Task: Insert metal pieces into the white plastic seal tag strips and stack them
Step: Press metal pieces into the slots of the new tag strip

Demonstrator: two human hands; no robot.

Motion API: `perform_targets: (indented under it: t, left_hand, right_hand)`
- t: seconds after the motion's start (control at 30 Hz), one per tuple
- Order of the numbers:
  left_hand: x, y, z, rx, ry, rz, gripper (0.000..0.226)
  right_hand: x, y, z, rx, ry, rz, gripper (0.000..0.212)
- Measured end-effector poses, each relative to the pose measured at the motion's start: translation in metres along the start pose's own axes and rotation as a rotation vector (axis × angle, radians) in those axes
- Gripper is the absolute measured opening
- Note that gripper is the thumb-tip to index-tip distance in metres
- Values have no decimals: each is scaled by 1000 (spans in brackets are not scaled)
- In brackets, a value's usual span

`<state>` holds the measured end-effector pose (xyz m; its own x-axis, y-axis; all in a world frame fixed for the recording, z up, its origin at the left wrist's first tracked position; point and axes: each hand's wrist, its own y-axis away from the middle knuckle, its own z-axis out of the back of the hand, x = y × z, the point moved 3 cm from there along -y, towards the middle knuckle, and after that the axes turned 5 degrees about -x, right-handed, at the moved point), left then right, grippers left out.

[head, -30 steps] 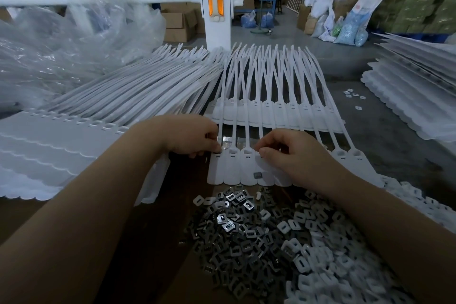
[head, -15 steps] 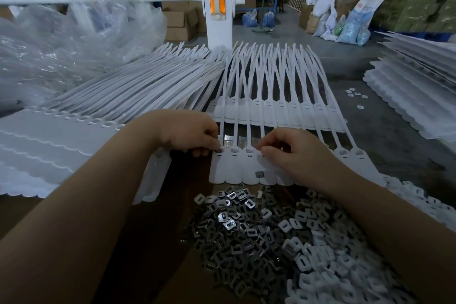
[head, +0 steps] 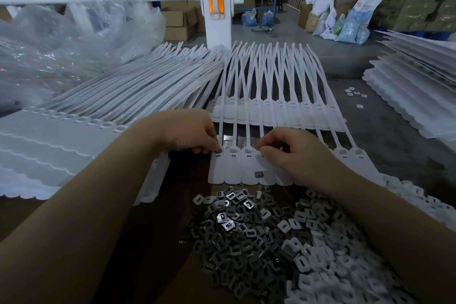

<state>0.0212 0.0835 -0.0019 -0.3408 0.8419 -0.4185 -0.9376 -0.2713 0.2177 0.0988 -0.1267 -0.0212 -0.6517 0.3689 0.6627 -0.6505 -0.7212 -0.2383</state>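
Observation:
A strip of joined white seal tags lies across the table in front of me, its long tails running away. My left hand pinches a small metal piece at the slot of the leftmost tag. My right hand rests curled over the tags to the right, fingertips at a slot; what it holds is hidden. One loose metal piece lies on a tag flap. A heap of dark metal pieces sits close below the strip.
White plastic caps are heaped right of the metal pieces. Stacked tag strips lie at the left, another strip behind, more stacks at the right. Clear plastic bags pile up at the back left, beside a white post.
Both hands have stayed at the tag slots with only slight finger shifts. The strip and the loose metal piece have not moved.

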Motion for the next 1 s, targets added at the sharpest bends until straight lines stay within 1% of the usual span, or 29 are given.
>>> perform_targets:
  t: [0.1,0.27,0.53,0.63,0.73,1.0]
  left_hand:
    - [-2,2,0,11,16,17,21]
    - [-5,4,0,-16,1,22,10]
    - [-11,8,-2,-10,-29,54,11]
    - [-11,9,0,-8,37,81,8]
    - [-11,11,2,-16,89,108,11]
    - [-17,12,0,-56,56,98,11]
  right_hand:
    - [0,0,0,4,-1,-2,8]
    - [0,1,0,5,-1,-5,7]
    - [0,2,0,0,12,-12,8]
    - [0,1,0,1,15,-13,8]
    - [1,2,1,3,11,-15,8]
    - [1,1,1,3,4,-27,8]
